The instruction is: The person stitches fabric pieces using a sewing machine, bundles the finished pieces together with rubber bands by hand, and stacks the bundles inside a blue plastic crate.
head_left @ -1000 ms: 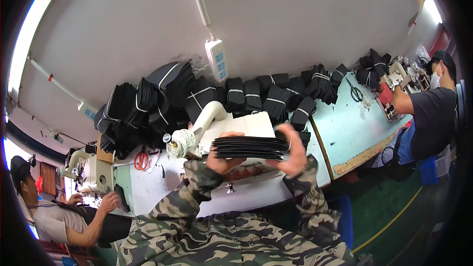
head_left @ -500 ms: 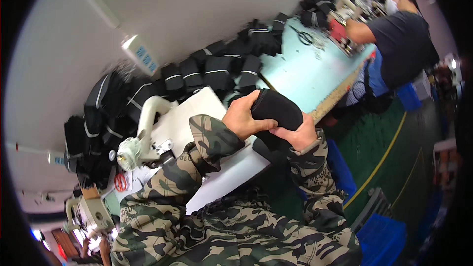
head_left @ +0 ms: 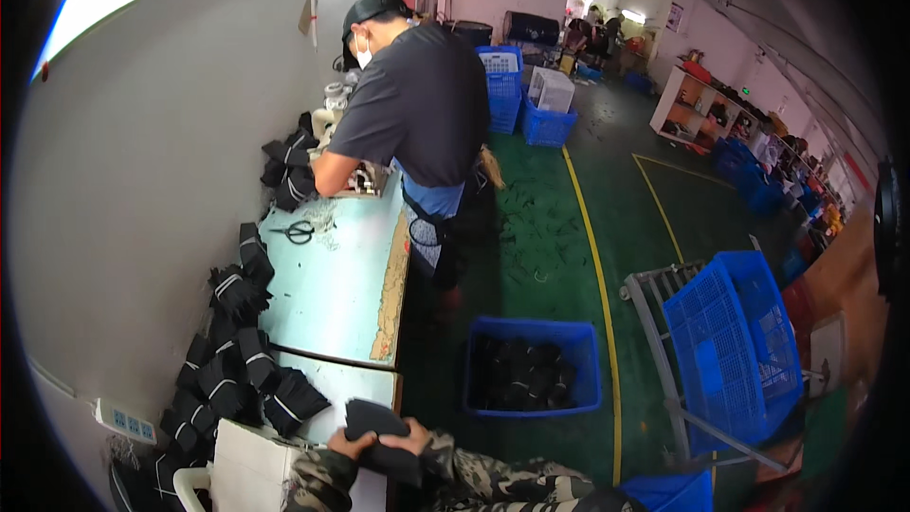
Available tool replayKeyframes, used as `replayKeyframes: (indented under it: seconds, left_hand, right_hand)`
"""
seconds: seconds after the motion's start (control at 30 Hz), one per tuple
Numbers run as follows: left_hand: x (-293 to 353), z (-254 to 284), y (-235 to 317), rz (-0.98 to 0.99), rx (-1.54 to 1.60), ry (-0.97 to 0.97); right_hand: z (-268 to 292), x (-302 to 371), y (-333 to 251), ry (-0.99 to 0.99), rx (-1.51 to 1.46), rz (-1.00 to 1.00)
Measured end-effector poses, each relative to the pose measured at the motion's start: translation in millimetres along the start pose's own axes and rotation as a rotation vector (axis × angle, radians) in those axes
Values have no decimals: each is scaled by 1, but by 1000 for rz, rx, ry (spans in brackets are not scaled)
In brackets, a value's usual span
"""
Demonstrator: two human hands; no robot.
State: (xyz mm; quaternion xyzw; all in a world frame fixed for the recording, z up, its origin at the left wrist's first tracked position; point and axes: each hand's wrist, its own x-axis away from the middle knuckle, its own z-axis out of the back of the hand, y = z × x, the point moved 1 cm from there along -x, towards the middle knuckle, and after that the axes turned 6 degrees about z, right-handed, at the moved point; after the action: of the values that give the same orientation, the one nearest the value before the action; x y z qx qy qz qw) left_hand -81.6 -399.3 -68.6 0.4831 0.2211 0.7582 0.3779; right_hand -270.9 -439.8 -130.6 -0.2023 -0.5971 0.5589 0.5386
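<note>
Near the bottom of the head view, my left hand (head_left: 352, 443) and my right hand (head_left: 413, 437) are both closed around a black stack of fabric pieces (head_left: 376, 418). The left grips one side and the right the other, with dark material also hanging below the hands. The stack is over the near end of the pale table (head_left: 332, 270), beside a white sewing machine (head_left: 248, 463). Left of my hands, several tied black fabric bundles (head_left: 224, 389) are heaped along the wall.
A blue crate (head_left: 536, 324) holding black bundles stands on the floor to the right. Farther right is a metal trolley with a blue basket (head_left: 725, 341). A co-worker (head_left: 427, 85) stands at the table's far end. Black scissors (head_left: 300, 231) lie on the table.
The view has swung to the right and up, bringing the floor, the crate and the trolley into sight. Both hands still hold the black stack, now lower in the picture.
</note>
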Motion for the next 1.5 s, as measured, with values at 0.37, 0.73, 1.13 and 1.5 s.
replayKeyframes:
  seconds: [0.37,0.73,1.13,1.5]
  left_hand:
    - [208,112,105,-56,652,209]
    - [99,126,-130,-677,1475,780]
    - [156,138,-71,-516,701,1147]
    - [181,107,-46,-251,515,1245]
  right_hand:
    - [-41,58,-171,-782,-316,527]
    - [-170,-20,-238,-971,485,1284]
    - [-182,7,-253,-1037,417,1548]
    - [-187,30,-279,-1159,621,1340]
